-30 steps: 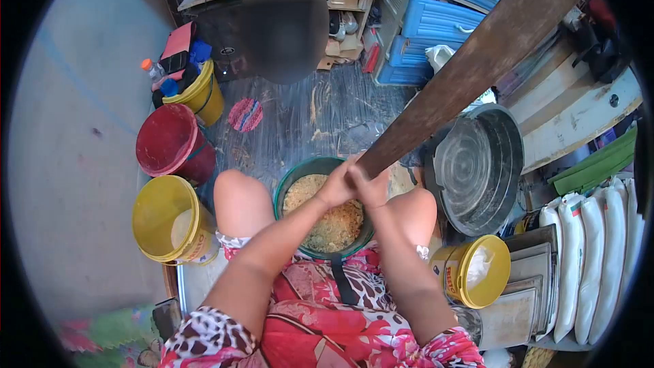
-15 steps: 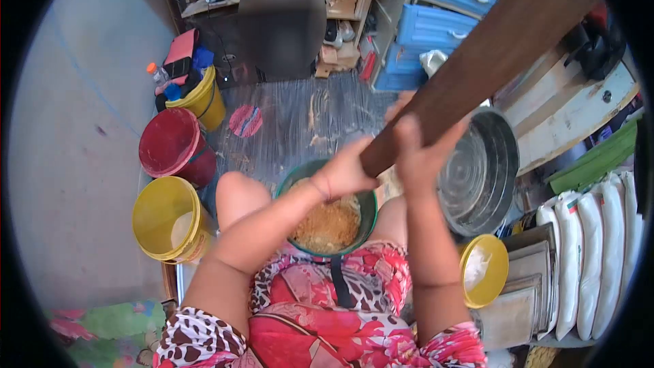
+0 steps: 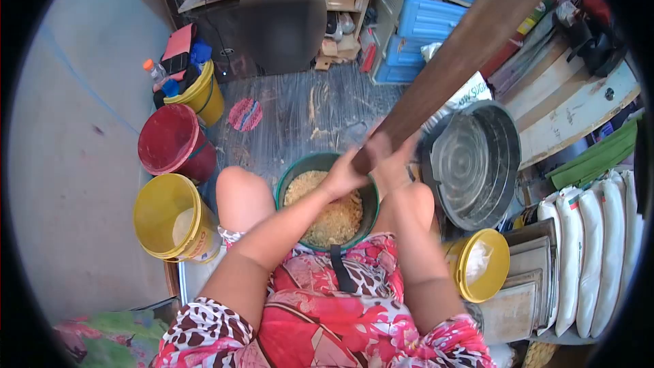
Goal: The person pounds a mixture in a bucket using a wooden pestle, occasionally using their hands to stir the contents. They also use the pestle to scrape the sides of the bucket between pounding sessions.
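A long, dark brown wooden pole (image 3: 458, 61) slants from the upper right down to my hands. My left hand (image 3: 345, 176) is wrapped round its low end, over the rim of a green bucket. Close beside it, my right hand (image 3: 394, 165) grips the pole from the other side; motion blurs its fingers. Between my knees stands the green bucket (image 3: 371, 212), holding a crumbly, tan-brown mass (image 3: 332, 221). Whether the pole continues below my hands into the crumbs is hidden.
To the left stand a yellow bucket (image 3: 196, 221), a red bucket (image 3: 204, 163) and another yellow bucket (image 3: 214, 99) topped with items. On the right are a dark round basin (image 3: 507, 194), a small yellow bucket (image 3: 503, 266), stacked trays (image 3: 507, 313) and white sacks (image 3: 591, 266).
Both hands have come down with the pole, its low end nearer the bucket. My right hand has moved left and down toward my left hand. More pale crumbs show in the bucket.
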The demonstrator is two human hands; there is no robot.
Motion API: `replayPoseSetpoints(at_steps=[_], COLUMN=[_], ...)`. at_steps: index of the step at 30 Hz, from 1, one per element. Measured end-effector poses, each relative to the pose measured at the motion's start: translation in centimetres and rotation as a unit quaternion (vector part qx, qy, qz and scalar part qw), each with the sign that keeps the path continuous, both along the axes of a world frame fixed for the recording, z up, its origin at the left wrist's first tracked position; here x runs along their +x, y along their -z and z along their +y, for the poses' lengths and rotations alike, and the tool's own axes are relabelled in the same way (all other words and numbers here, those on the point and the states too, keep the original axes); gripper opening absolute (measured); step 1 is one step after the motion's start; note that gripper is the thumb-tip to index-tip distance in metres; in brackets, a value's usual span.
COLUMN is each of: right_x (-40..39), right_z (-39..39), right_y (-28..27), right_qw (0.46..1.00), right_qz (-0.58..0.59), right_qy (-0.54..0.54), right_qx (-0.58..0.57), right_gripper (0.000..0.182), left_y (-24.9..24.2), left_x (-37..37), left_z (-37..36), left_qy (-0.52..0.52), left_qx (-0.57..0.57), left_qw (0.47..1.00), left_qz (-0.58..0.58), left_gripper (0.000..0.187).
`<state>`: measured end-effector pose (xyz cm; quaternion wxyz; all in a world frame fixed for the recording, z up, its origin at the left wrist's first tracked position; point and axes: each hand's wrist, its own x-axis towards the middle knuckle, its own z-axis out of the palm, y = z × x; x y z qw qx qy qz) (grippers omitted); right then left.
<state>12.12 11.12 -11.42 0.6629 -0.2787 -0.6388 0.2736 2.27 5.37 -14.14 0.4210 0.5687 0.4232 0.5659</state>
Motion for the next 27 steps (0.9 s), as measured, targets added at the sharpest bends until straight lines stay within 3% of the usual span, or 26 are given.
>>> replayPoseSetpoints(at_steps=[1, 2, 4, 6, 7, 9, 11, 13, 14, 15, 16, 17, 18, 19, 20, 21, 22, 23, 25, 27], right_x=[-0.7, -0.7, -0.8, -0.2, -0.1, -0.1, 0.2, 0.9, 1.1, 1.2, 1.6, 1.6, 0.9, 2.2, 1.8, 5.0, -0.7, -0.3, 0.7, 1.3], right_z=[-2.0, -2.4, -2.8, -3.5, -4.0, -4.4, -4.6, -4.1, -3.5, -3.8, -3.8, -4.7, -6.2, -4.8, -5.9, -3.3, -9.7, -8.4, -7.5, -6.2], right_y=[5.9, 6.7, 6.8, 5.9, 5.9, 5.4, 3.5, 1.0, -0.8, -6.2, -10.5, -16.3, -21.7, -25.6, -29.8, -33.0, -34.2, -34.7, -33.7, -30.8], right_qw=[0.990, 0.987, 0.982, 0.979, 0.979, 0.973, 0.980, 0.992, 0.996, 0.996, 0.999, 0.999, 0.992, 0.988, 0.990, 0.930, 0.968, 0.945, 0.966, 0.988], right_qz=[0.024, 0.035, 0.053, 0.043, 0.042, 0.050, 0.021, 0.007, 0.026, -0.023, 0.008, 0.015, 0.009, -0.032, 0.026, -0.141, 0.133, 0.126, 0.089, 0.015], right_qy=[-0.062, -0.071, -0.077, -0.115, -0.117, -0.119, -0.120, -0.095, -0.074, 0.049, -0.044, -0.029, 0.087, 0.029, -0.043, 0.165, -0.134, -0.194, -0.128, 0.004], right_qx=[-0.124, -0.140, -0.162, -0.161, -0.162, -0.190, -0.158, -0.087, -0.046, 0.067, 0.003, 0.020, 0.096, 0.149, 0.130, 0.298, 0.165, 0.230, 0.205, 0.153], right_gripper=[0.072, 0.072, 0.072, 0.068, 0.068, 0.069, 0.072, 0.078, 0.081, 0.070, 0.083, 0.078, 0.055, 0.042, 0.034, 0.034, 0.039, 0.044, 0.045, 0.055], left_y=[9.5, 10.4, 9.3, 4.9, 5.1, 5.2, 1.7, -0.3, -5.7, -9.5, -12.8, -16.6, -20.1, -24.1, -28.0, -31.2, -32.6, -33.9, -37.3, -31.9], left_x=[-1.2, -1.4, -2.1, -2.7, -2.5, -2.1, -1.8, -0.9, -0.7, -0.6, -0.5, -0.5, 0.5, 0.8, 0.9, 1.1, 1.0, 0.8, 0.6, 1.5], left_z=[0.3, -0.7, -1.1, -0.9, -0.7, 0.0, -0.6, -0.5, -1.5, -1.6, -1.5, -1.5, -1.5, -2.1, -2.5, -2.4, -3.4, -4.2, -5.1, -1.1], left_qy=[0.061, 0.029, -0.001, 0.065, 0.062, 0.073, 0.081, 0.106, 0.064, 0.047, 0.033, 0.035, -0.015, -0.021, -0.021, -0.021, 0.004, 0.027, 0.081, 0.018], left_qx=[-0.061, -0.089, -0.123, -0.145, -0.147, -0.056, -0.075, 0.004, 0.047, 0.081, 0.110, 0.181, 0.254, 0.232, 0.262, 0.231, 0.327, 0.421, 0.196, 0.234], left_qw=[0.995, 0.996, 0.990, 0.981, 0.981, 0.993, 0.991, 0.994, 0.994, 0.990, 0.985, 0.976, 0.964, 0.967, 0.960, 0.958, 0.936, 0.902, 0.973, 0.961], left_qz=[-0.050, 0.006, 0.069, 0.108, 0.107, 0.072, 0.077, 0.018, 0.070, 0.101, 0.131, 0.116, 0.081, 0.102, 0.095, 0.168, 0.133, 0.095, 0.093, 0.145], left_gripper=[0.064, 0.066, 0.068, 0.073, 0.073, 0.076, 0.083, 0.088, 0.071, 0.074, 0.077, 0.077, 0.074, 0.073, 0.060, 0.041, 0.036, 0.035, 0.034, 0.039])
